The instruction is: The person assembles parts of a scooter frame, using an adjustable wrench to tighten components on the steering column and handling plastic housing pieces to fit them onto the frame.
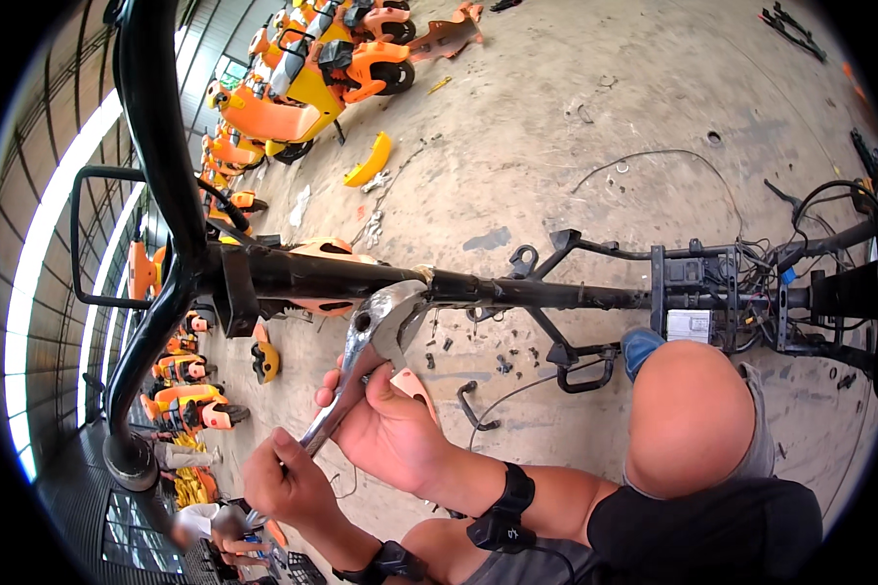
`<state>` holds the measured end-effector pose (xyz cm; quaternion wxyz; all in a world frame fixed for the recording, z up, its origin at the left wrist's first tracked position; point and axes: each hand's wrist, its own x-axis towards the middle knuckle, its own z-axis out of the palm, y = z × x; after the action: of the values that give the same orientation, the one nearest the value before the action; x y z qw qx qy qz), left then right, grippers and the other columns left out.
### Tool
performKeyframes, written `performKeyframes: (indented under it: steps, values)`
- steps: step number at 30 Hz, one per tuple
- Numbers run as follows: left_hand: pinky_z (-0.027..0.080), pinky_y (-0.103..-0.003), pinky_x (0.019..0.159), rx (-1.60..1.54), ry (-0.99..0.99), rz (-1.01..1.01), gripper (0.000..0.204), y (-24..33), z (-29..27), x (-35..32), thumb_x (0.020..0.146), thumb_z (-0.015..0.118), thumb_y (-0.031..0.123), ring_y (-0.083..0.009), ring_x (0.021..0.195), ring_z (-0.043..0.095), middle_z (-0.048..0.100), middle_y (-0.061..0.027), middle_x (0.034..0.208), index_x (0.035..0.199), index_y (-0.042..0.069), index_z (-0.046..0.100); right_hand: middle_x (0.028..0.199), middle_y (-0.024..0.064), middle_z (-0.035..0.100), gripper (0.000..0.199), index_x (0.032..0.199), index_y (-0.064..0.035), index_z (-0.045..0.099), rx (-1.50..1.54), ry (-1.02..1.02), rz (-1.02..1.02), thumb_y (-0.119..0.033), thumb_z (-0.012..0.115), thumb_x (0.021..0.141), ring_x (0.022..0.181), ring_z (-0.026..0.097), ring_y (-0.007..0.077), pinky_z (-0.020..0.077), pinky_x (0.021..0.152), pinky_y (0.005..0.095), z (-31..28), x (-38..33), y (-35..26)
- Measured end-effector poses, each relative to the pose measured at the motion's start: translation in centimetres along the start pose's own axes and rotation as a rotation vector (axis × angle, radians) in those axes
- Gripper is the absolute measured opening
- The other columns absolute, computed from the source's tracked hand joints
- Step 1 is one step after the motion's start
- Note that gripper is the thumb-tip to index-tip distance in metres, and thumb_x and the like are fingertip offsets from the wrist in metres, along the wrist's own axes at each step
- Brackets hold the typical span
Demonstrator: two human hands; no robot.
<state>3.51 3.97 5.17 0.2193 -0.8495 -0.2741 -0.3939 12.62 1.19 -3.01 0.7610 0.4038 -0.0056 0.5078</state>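
A large silver adjustable wrench [392,314] has its head against a joint on the black steering tube [332,280] of a stripped scooter frame. My left hand [293,478] is closed round the lower handle, thumb lying along it. Higher up, below the wrench head, my right hand [395,434] grips the handle with palm turned up, thumb on the near side and fingers behind. The wrench slants down and left from the tube. How its jaws meet the joint is partly hidden by the head.
Black handlebars [161,127] rise at the left. The bare frame [595,295] runs right to a wired section [722,283]. Small bolts [504,364] and a bent black tube [473,405] lie on the concrete floor [517,117]. Orange scooters [312,102] stand behind. Another person [205,522] is at lower left.
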Motion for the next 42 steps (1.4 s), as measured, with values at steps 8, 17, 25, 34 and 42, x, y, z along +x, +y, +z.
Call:
performKeyframes:
  steps: [8, 17, 25, 34, 42]
  values:
    - [0.042, -0.030, 0.052, -0.356, -0.494, -0.304, 0.052, -2.1, 3.6, -2.8, 0.102, 0.038, 0.040, -0.0167, 0.053, 0.055, 0.058, -0.0086, 0.059, 0.083, -0.001, 0.063, 0.099, 0.0036, 0.052, 0.032, 0.102, -0.0078, 0.051, -0.395, 0.087, -0.135, -0.040, 0.049, 0.096, 0.106, 0.045, 0.0178, 0.0329, 0.100, 0.0361, -0.2, 0.0, -2.6]
    - [0.044, -0.028, 0.050, -0.483, -0.591, -0.306, 0.052, -3.3, 4.3, -3.7, 0.093, 0.054, 0.051, -0.0158, 0.050, 0.057, 0.057, -0.0067, 0.055, 0.086, 0.001, 0.065, 0.102, 0.0059, 0.052, 0.035, 0.099, -0.0071, 0.052, -0.401, 0.070, -0.054, -0.042, 0.053, 0.093, 0.106, 0.046, 0.0197, 0.0333, 0.101, 0.0378, -1.0, -0.1, -3.5]
    - [0.033, -0.030, 0.047, -0.318, -0.485, -0.210, 0.030, -1.9, 4.6, -3.2, 0.085, 0.070, 0.029, -0.0133, 0.050, 0.038, 0.041, -0.0056, 0.053, 0.078, 0.002, 0.060, 0.111, 0.0087, 0.055, 0.041, 0.115, -0.0069, 0.054, -0.448, 0.058, -0.021, -0.041, 0.054, 0.093, 0.110, 0.052, 0.0223, 0.0378, 0.099, 0.0393, -1.5, -0.1, -4.3]
    - [0.040, -0.033, 0.047, -0.243, -0.510, -0.272, 0.028, -1.2, 4.2, -3.5, 0.078, 0.075, 0.034, -0.0263, 0.047, 0.053, 0.053, -0.0085, 0.054, 0.077, 0.007, 0.065, 0.121, 0.0099, 0.056, 0.048, 0.131, -0.0061, 0.045, -0.603, 0.082, 0.031, -0.042, 0.045, 0.098, 0.117, 0.052, 0.0251, 0.0363, 0.104, 0.0413, -1.4, -1.1, -5.3]
    - [0.041, -0.034, 0.043, -0.240, -0.473, -0.228, 0.028, -1.1, 4.1, -3.4, 0.080, 0.071, 0.038, -0.0248, 0.046, 0.056, 0.056, -0.0067, 0.052, 0.075, 0.011, 0.065, 0.133, 0.0129, 0.051, 0.044, 0.137, -0.0052, 0.039, -1.067, 0.264, 0.151, -0.032, 0.042, 0.102, 0.122, 0.050, 0.0241, 0.0403, 0.101, 0.0389, -1.3, -3.8, -4.0]
